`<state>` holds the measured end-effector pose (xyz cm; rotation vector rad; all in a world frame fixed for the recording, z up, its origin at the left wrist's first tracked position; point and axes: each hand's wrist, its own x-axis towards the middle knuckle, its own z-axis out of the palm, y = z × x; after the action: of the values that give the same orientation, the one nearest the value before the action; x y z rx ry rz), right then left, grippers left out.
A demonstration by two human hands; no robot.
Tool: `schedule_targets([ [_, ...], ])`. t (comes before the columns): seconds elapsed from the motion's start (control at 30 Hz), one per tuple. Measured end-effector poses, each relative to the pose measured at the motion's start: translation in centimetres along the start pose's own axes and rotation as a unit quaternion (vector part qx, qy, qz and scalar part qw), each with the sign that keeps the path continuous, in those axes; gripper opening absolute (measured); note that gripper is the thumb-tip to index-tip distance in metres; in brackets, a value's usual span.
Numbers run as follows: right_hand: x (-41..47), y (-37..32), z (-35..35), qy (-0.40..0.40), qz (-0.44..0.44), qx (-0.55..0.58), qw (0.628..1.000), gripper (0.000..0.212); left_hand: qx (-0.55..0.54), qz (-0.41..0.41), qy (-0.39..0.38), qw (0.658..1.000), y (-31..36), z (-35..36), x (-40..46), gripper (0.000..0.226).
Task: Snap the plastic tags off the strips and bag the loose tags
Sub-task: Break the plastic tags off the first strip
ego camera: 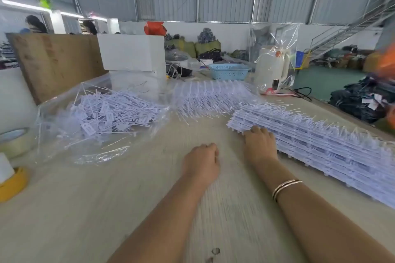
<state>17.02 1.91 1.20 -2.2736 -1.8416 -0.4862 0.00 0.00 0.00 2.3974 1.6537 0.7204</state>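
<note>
A long stack of white tag strips [320, 145] lies along the right side of the wooden table [106, 209]. My right hand [259, 145] lies against the stack's near left end, its fingertips touching the strips. My left hand [202, 161] rests on the table beside it with fingers curled and nothing in them. Loose white tags [111, 113] are heaped in an open clear plastic bag [96, 153] at the left. More tag strips [211, 98] lie fanned out at the middle back.
Rolls of tape, one clear [15, 141] and one yellow [12, 183], sit at the left edge. Two white foam boxes [132, 60], a blue basket [228, 70] and a white kettle [271, 66] stand at the back. A wooden board [55, 60] leans at the back left.
</note>
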Motion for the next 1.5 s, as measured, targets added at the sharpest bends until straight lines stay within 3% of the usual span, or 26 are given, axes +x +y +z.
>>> schedule_targets([
  [0.4, 0.9, 1.2, -0.5, 0.06, -0.029, -0.056, 0.996, 0.017, -0.084, -0.004, -0.01, 0.996, -0.9, 0.1, -0.2, 0.019],
  [0.5, 0.7, 1.1, -0.5, 0.089, -0.055, -0.062, 0.993, 0.019, -0.111, -0.037, -0.041, 0.992, -0.7, -0.1, 0.0, 0.02],
  [0.57, 0.4, 1.0, -0.5, 0.089, -0.067, -0.064, 0.992, 0.021, -0.185, -0.082, -0.061, 0.978, -0.1, -0.4, 1.0, 0.022],
  [0.63, 0.1, 0.6, -0.8, 0.095, -0.075, -0.06, 0.991, 0.023, -0.36, -0.149, -0.09, 0.917, 0.7, -0.8, 2.3, 0.021],
  [0.73, -0.6, -0.2, -1.4, 0.14, -0.098, -0.057, 0.984, 0.014, -0.569, -0.228, -0.152, 0.775, 1.8, -1.0, 3.7, 0.017],
  [0.83, -1.3, -0.9, -1.6, 0.155, -0.135, -0.027, 0.978, 0.019, -0.643, -0.271, -0.147, 0.701, 2.6, 0.0, 5.3, 0.019],
  [0.9, -1.3, -1.1, -1.5, 0.113, -0.142, 0.011, 0.983, 0.014, -0.663, -0.289, -0.126, 0.679, 3.2, 0.6, 6.2, 0.019],
  [1.07, -0.9, -1.0, -0.9, 0.049, -0.076, 0.132, 0.987, 0.026, -0.629, -0.313, -0.086, 0.706, 4.2, 0.8, 7.3, 0.015],
  [1.27, -0.7, -0.2, -1.1, 0.009, -0.071, 0.082, 0.994, 0.037, -0.619, -0.326, -0.064, 0.712, 3.5, 0.3, 6.4, 0.026],
  [1.33, -0.6, 0.4, -1.3, -0.033, -0.11, 0.044, 0.992, 0.034, -0.61, -0.331, -0.049, 0.718, 2.8, -0.2, 5.8, 0.024],
  [1.5, -0.2, 1.8, -1.0, -0.111, -0.098, 0.113, 0.983, 0.038, -0.547, -0.323, 0.004, 0.772, 0.3, -2.0, 3.6, 0.021],
])
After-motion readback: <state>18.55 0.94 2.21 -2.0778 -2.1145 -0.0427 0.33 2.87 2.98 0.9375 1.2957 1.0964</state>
